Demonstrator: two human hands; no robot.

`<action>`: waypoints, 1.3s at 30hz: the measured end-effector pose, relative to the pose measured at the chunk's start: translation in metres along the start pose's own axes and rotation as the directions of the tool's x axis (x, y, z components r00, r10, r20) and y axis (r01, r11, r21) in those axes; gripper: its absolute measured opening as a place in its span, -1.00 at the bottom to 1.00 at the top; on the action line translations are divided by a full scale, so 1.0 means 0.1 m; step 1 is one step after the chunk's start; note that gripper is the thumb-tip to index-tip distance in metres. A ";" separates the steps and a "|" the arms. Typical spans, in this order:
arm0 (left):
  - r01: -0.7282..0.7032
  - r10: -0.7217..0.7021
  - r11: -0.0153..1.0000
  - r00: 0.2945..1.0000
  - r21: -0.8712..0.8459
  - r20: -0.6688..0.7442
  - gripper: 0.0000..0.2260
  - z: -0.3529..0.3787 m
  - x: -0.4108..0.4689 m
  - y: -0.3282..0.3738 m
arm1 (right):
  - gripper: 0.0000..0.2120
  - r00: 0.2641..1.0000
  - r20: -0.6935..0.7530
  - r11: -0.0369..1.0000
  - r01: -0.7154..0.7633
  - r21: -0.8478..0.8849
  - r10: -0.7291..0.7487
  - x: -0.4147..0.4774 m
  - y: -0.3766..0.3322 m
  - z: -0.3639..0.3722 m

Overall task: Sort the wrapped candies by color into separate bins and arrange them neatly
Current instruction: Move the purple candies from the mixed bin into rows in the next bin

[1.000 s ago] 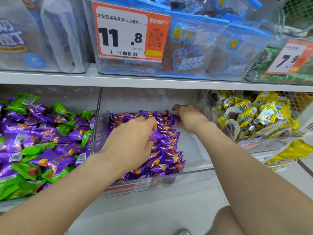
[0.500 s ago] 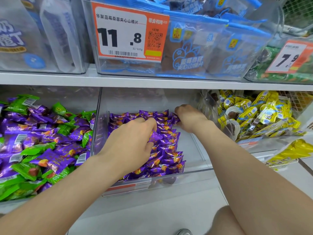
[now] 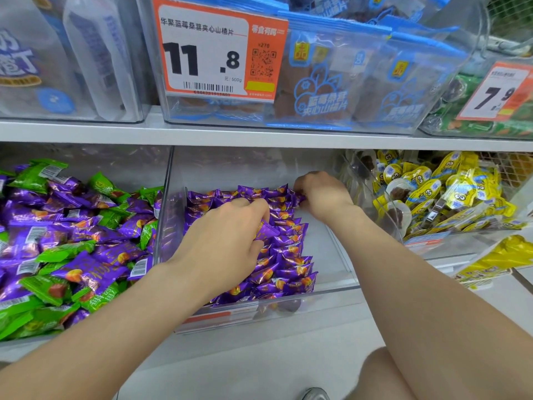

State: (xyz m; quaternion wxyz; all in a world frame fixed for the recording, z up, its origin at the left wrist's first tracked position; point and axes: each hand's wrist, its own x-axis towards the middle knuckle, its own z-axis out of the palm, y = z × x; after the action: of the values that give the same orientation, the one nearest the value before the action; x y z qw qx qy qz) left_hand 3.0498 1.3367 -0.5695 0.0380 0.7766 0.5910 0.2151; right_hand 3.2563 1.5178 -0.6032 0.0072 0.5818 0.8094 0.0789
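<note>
Left grip (image 3: 230, 235) is down in the clear middle bin (image 3: 334, 255), fingers curled, thumb and fingertips pinching one of the purple candies (image 3: 288, 255) out of the rows. Right grip (image 3: 323, 194) is at the far end of the back row, fingers curled over the last wrapper there; whether it's pinching or only nudging it straight, I can't tell, since the fingertips are hidden.

Out from the hands: the purple candies sit in tidy overlapping rows along the left and middle of that bin, and the right strip of its floor is bare. So one colour is well under way, and this looks like the neatening stage.

Now the left bin (image 3: 161, 226), and there's the work remaining. It holds green candies (image 3: 46, 287) heaped in with plenty of purple ones, all jumbled and unsorted. On the right, the yellow candies (image 3: 432, 192) fill a bin of their own. I'd call it partway done, no more.
</note>
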 end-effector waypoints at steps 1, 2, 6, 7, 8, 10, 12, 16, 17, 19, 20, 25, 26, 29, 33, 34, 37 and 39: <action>0.000 0.000 1.000 1.000 -0.004 -0.001 -0.75 0.00 0.00 0.00 | -0.75 1.000 -0.018 0.999 -0.016 -0.034 0.015 0.00 0.00 0.00; -0.001 0.001 1.000 1.000 -0.010 -0.002 -0.75 -0.01 0.00 0.00 | -0.75 0.999 -0.029 0.998 -0.034 -0.059 0.032 -0.01 0.00 0.00; -0.007 0.007 0.999 1.000 -0.043 -0.012 -0.73 -0.01 0.01 0.00 | -0.77 0.993 0.038 0.994 -0.110 0.021 0.109 -0.01 -0.01 -0.01; -0.005 0.004 0.998 1.000 -0.057 -0.017 -0.72 -0.01 0.01 0.00 | -0.77 0.992 0.052 0.993 -0.114 0.039 0.112 -0.01 -0.01 -0.01; 0.000 -0.002 0.997 1.000 -0.071 -0.022 -0.71 -0.01 0.02 0.00 | -0.78 0.993 0.055 0.992 -0.112 0.054 0.109 -0.02 0.01 -0.01; 0.014 -0.016 0.996 1.000 -0.093 -0.022 -0.70 -0.03 0.02 0.00 | -0.79 0.995 0.043 0.993 -0.091 0.073 0.088 -0.05 0.03 0.01; 0.019 -0.021 0.995 1.000 -0.099 -0.017 -0.70 -0.04 0.02 0.01 | -0.83 0.998 0.010 0.995 -0.064 0.072 0.064 -0.09 0.06 0.05; 0.030 -0.033 0.993 0.999 -0.114 -0.021 -0.70 -0.07 0.01 0.03 | -0.82 0.998 -0.051 0.996 -0.026 0.084 0.030 -0.14 0.06 0.09; 0.033 -0.036 0.993 0.999 -0.118 -0.022 -0.70 -0.07 0.01 0.03 | -0.80 0.998 -0.053 0.995 -0.023 0.101 0.028 -0.16 0.06 0.07; 0.038 -0.042 0.990 0.999 -0.137 -0.029 -0.70 -0.07 0.00 0.03 | -0.77 0.995 -0.087 0.989 -0.033 0.147 0.047 -0.19 0.05 0.01; 0.046 -0.052 0.986 0.998 -0.160 -0.035 -0.70 -0.06 -0.01 0.02 | -0.77 0.989 -0.133 0.983 -0.031 0.180 0.056 -0.21 0.04 -0.03; 0.155 -0.178 0.907 0.984 -0.393 -0.024 -0.76 -0.11 0.01 -0.01 | -0.80 0.990 -0.114 0.656 0.035 0.754 0.079 -0.54 -0.23 -0.52; 0.199 -0.230 0.858 0.973 -0.473 -0.008 -0.77 -0.12 0.03 -0.02 | -0.84 0.999 0.028 0.439 -0.006 0.899 -0.043 -0.69 -0.28 -0.65; 0.339 -0.393 0.550 0.912 -0.763 0.121 -0.74 -0.16 0.05 0.02 | -0.56 0.924 0.120 0.208 -0.046 0.977 -0.362 -1.02 -0.40 -0.87; 0.422 -0.401 0.330 0.872 -0.844 0.280 -0.76 -0.23 0.03 0.09 | -0.41 0.971 0.015 0.293 0.058 0.954 -0.241 -1.08 -0.47 -0.85; 0.427 -0.393 0.330 0.873 -0.842 0.289 -0.80 -0.24 0.03 0.09 | -0.41 0.975 0.014 0.277 0.049 0.960 -0.222 -1.08 -0.45 -0.84; 0.287 -0.311 0.599 0.944 -0.747 0.113 -0.83 -0.26 0.00 0.01 | -0.53 0.971 0.072 0.217 -0.021 0.976 -0.228 -1.12 -0.34 -0.82; 0.096 -0.129 0.837 0.991 -0.538 -0.023 -0.78 -0.30 -0.03 -0.04 | -0.66 0.955 0.140 0.156 -0.101 0.983 -0.262 -1.14 -0.31 -0.81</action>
State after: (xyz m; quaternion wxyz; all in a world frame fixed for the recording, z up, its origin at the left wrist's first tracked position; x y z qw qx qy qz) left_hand 3.0346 1.3288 -0.5449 0.2483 0.6923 0.5530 0.3915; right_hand 3.2556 1.3909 -0.5365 -0.2537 0.4071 0.6860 -0.5471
